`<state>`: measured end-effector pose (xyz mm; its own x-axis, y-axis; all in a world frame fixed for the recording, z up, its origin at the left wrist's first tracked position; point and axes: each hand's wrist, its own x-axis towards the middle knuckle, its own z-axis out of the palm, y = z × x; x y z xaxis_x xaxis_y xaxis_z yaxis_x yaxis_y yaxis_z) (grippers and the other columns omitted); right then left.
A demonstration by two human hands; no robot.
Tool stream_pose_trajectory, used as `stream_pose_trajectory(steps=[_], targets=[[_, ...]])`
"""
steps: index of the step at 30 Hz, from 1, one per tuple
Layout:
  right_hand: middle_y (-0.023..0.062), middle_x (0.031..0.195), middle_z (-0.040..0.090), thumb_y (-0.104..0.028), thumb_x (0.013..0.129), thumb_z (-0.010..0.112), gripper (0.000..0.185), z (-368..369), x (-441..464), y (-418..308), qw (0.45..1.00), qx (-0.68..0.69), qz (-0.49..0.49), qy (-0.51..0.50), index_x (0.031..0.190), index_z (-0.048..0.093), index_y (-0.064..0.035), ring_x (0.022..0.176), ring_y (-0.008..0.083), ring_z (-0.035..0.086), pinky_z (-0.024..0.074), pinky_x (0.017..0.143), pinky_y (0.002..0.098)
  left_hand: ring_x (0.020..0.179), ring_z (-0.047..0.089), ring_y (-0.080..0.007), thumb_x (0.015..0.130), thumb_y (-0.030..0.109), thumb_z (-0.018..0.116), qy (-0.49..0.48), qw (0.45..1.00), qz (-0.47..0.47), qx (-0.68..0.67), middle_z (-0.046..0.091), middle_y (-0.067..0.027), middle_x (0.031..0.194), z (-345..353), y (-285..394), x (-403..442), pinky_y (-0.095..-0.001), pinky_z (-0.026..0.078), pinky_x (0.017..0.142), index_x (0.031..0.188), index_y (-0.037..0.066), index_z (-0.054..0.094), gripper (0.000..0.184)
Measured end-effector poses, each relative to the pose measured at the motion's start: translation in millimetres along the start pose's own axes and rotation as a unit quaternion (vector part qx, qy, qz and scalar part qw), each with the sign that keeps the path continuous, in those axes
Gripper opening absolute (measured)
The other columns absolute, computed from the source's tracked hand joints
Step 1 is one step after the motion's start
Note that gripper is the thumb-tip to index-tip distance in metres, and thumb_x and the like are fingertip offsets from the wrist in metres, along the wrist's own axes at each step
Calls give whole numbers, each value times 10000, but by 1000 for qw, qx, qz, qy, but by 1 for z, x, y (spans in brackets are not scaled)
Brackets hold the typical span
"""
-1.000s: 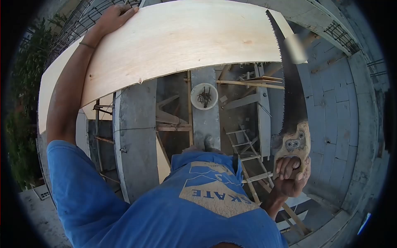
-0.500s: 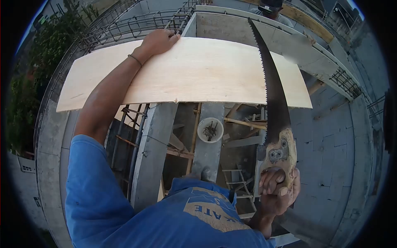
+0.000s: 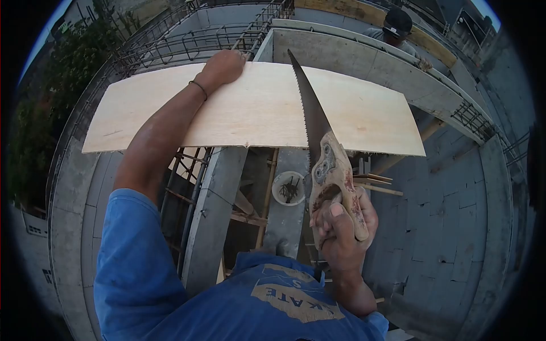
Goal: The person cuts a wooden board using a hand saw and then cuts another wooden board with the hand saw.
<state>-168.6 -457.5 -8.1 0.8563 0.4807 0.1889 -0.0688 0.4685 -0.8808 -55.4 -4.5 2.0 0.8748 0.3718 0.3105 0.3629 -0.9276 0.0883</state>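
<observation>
A pale plywood sheet (image 3: 261, 108) lies crosswise in front of me. My left hand (image 3: 226, 67) grips its far edge, fingers curled over it, with the forearm lying across the sheet. In my right hand (image 3: 344, 227) is the wooden handle of a handsaw (image 3: 314, 113), thumb along the grip. The dark blade points away and up to the left, over the middle of the sheet, its teeth facing left. Whether the blade touches the wood I cannot tell.
A white bucket (image 3: 288, 188) with thin dark pieces stands on a grey plank (image 3: 284, 227) below. Steel rebar (image 3: 193, 45) runs beyond the sheet. A person in a dark cap (image 3: 397, 23) is behind the concrete-grey wall (image 3: 341, 54). Several poles cross underneath.
The saw has moved left from near the sheet's right end to its middle, tilting left. My left hand stays on the far edge. The other person shows more at the top right.
</observation>
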Motion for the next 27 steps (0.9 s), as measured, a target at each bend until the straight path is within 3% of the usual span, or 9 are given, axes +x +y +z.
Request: stream_pose_trajectory(steps=[3,5,8,11,13,27], targets=[[17,666,561,-105,994,630,127,10,8,3,1000,8,8,-5,965,543,-16,549,55,518,521,591,279,1000,675,-493,1072,291,460,13,1000,24,5,709,-323,1028,1,-1,0,-575,508,947,992,-68,724,453],[17,671,564,-95,995,627,116,15,10,7,1000,11,12,-15,971,545,-16,552,54,520,511,578,270,987,711,-470,978,129,476,10,999,28,35,731,-293,1029,0,1,0,-554,563,892,993,-38,739,312],[17,676,561,-77,997,622,98,23,10,13,999,14,25,-22,984,549,-12,552,52,517,486,558,247,1004,711,-470,946,90,485,-2,1000,-14,14,733,-294,1025,-9,10,-6,-552,561,907,981,-35,745,290],[22,693,566,-84,1004,618,98,29,9,21,999,17,18,-32,997,550,-13,566,53,523,471,553,230,1007,711,-472,937,93,492,13,999,21,43,730,-302,1034,12,-3,7,-547,560,917,970,-48,744,291],[18,641,503,-133,1026,590,139,40,5,27,999,-26,-7,-28,986,525,-17,538,75,453,510,610,323,1007,710,-474,932,92,494,13,1000,-9,18,730,-305,1033,4,6,1,-545,560,919,967,-54,744,292],[22,657,529,-210,1039,595,241,52,-32,94,970,-160,-169,-68,971,494,-2,522,48,443,484,536,264,1032,720,-450,932,86,504,37,996,-76,-33,740,-287,1059,2,11,-9,-521,565,940,1001,-31,764,293]])
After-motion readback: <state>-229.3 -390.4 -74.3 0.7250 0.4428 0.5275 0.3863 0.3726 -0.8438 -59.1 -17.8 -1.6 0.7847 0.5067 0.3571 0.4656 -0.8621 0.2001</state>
